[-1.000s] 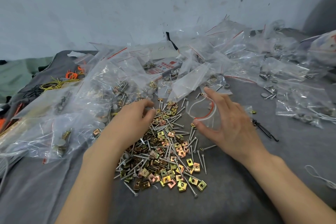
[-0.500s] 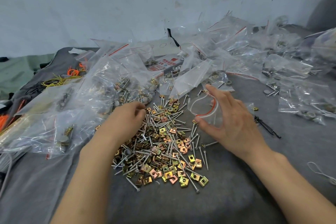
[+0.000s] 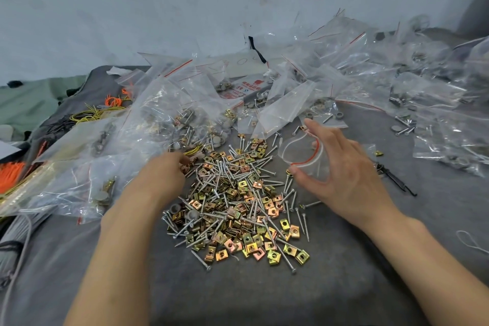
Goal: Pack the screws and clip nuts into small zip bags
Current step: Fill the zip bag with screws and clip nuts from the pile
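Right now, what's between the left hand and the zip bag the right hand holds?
Head view: between left hand and zip bag lies the far end of the pile of screws and clip nuts, on the grey cloth.

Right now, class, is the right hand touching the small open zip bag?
Touching. The head view shows the right hand holding the zip bag by its mouth: thumb on the near lip, fingers behind.
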{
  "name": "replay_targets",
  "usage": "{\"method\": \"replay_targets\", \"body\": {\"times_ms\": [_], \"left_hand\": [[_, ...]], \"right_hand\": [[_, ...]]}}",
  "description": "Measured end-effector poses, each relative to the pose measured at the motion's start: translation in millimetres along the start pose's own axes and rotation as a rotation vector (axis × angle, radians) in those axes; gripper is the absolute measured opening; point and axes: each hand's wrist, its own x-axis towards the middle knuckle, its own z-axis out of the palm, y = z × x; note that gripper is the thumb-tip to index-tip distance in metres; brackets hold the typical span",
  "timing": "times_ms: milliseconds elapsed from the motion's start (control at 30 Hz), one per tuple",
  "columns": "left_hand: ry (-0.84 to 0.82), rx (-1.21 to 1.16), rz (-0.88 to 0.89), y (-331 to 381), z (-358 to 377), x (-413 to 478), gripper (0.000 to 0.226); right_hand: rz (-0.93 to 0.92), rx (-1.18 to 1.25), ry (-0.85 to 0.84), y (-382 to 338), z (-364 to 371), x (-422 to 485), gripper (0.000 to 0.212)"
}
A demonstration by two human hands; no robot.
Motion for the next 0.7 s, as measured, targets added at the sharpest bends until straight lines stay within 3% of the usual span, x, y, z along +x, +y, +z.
{"method": "replay_targets", "body": {"times_ms": [300, 500, 700], "left_hand": [[-0.029, -0.01, 0.05, -4.3, -19.2, -18.5, 0.031], [-0.293, 0.093, 0.03, -14.7, -28.8, -46.0, 0.024], [-0.255, 0.112, 0.063, -17.8, -22.1, -47.3, 0.014]], "right_hand": [[-0.006, 0.013, -0.003, 4.1, 1.5, -1.2, 0.076], [-0.026, -0.002, 0.006, 2.1, 5.0, -0.3, 0.075], [-0.007, 0.001, -0.01, -0.1, 3.8, -1.5, 0.076]]}}
